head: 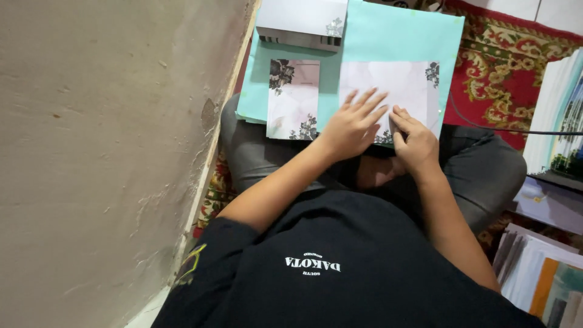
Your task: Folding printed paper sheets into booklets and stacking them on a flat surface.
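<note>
I sit cross-legged with a turquoise board [388, 36] across my lap. On it lies a pale sheet with dark floral corners [407, 82]. My left hand [352, 124] presses flat on that sheet, fingers spread. My right hand [413, 140] pinches or creases the sheet's near edge just beside the left hand. A smaller folded floral card [294, 97] lies to the left of my hands on the board. A stack of similar white cards [300, 21] rests at the board's far left corner.
A rough plaster wall [103, 152] fills the left side. A red patterned carpet [498, 79] lies beyond my knees, crossed by a black cable [504, 129]. Stacks of printed paper [540, 273] and boards [562, 115] stand at the right.
</note>
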